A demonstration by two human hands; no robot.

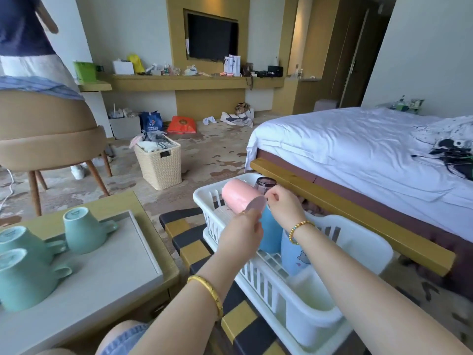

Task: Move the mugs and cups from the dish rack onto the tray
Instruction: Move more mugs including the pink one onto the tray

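Observation:
The white dish rack [258,279] sits on a yellow and black checkered stool. A pink cup [236,194] lies tilted over the rack's far end. My left hand [240,233] grips its near end from below, and my right hand [282,204] pinches the same end from the right. Beneath my hands a blue cup [270,235] and a pale blue cup with a cartoon print [294,254] stand in the rack. A dark purple glass [266,184] stands at the far corner. On the left, the grey tray [147,243] holds three teal mugs [82,230], all bottom up.
The tray rests on a low yellow table [110,203]. A bed with a wooden footboard [353,213] runs close along the rack's right side. A wicker basket [160,162] and a chair [48,139] stand on the floor beyond, with a person [23,34] behind the chair.

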